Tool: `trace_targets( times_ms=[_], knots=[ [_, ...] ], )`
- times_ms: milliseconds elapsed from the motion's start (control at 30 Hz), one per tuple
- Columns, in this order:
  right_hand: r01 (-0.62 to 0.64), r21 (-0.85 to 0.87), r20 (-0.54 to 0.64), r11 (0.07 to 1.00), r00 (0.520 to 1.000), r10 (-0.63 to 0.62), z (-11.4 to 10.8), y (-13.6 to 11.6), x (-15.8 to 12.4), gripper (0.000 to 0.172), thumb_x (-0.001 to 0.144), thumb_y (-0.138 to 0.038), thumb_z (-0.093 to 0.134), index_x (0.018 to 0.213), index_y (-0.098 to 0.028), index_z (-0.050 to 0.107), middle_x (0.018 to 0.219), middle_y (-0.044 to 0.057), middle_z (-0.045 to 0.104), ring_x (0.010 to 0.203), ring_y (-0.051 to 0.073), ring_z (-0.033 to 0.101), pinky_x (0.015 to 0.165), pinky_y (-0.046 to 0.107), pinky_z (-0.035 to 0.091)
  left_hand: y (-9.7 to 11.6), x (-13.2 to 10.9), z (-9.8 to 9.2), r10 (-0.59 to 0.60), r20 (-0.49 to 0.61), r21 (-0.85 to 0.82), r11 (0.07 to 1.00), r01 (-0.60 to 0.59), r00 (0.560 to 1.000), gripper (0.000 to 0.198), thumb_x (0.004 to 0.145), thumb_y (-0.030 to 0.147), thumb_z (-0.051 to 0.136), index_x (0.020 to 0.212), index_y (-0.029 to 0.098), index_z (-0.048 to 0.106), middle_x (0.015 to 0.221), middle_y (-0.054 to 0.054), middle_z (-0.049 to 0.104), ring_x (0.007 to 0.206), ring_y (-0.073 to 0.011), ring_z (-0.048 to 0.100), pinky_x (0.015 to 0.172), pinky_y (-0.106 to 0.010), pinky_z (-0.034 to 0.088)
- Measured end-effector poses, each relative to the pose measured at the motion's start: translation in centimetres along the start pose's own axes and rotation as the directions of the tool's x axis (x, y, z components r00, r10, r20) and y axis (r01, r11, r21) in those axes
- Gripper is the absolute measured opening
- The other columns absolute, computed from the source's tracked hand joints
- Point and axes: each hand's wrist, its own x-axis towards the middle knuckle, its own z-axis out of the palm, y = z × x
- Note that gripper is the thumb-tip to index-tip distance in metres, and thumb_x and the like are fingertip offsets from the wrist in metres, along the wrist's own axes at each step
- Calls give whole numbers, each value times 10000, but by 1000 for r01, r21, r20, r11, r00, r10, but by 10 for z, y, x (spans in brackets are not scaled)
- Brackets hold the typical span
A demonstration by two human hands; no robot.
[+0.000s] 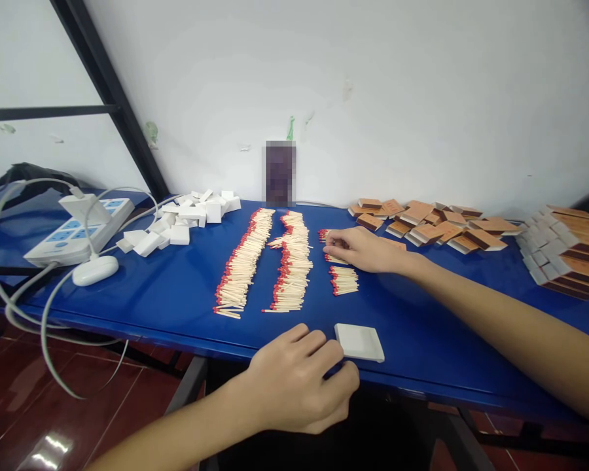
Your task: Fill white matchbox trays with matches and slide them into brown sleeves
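The small bundles of matches [344,280] lie right of centre on your blue worktop [177,294], red heads to the left. Your right hand [360,250] is over the farther ones, thumb and forefinger curved together; you can't tell from here whether matches are pinched between them. Your left hand [302,383] is loosely curled at the near edge, beside a shallow white tray [359,341]; its fingertips are hidden, so its grip can't be told. The tray lies flat, perhaps to stay within easy reach. Left of the bundles you have two long rows of matches [243,268], heads mostly left, seemingly so they stay aligned. Beyond are a heap of white trays [191,212] far left, orange sleeves [425,222] far right, and stacked boxes [569,252] at the right, white ends facing left. The sleeves' print and the power strip's [78,235] blue labels are too small to read.
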Motion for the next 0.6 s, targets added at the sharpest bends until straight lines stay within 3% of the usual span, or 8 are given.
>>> trace_targets(
  times_ms=[367,500,600],
  knots=[
    [67,8,40,998,997,-67,-4,0,-9,320,949,-420,454,773,-194,597,633,-8,534,581,141,457,590,273,323,1,-1,0,-8,13,9,1000,8,1000,95,846,279,599,855,184,591,704,7,479,637,-166,418,605,-312,287],
    [48,-8,-24,999,999,-49,-3,11,-6,248,956,-332,443,971,-189,645,773,26,648,650,158,535,639,278,379,1,0,0,-4,14,10,1000,4,1000,101,850,283,598,861,183,596,711,5,483,641,-168,418,608,-311,289],
    [-5,-56,-86,998,996,0,1,22,-1,287,950,-284,441,1134,-169,629,963,84,705,776,199,603,706,304,421,0,-1,0,5,12,8,1000,-5,1000,104,853,280,596,875,179,603,711,3,484,640,-168,415,605,-310,280]
  ],
)
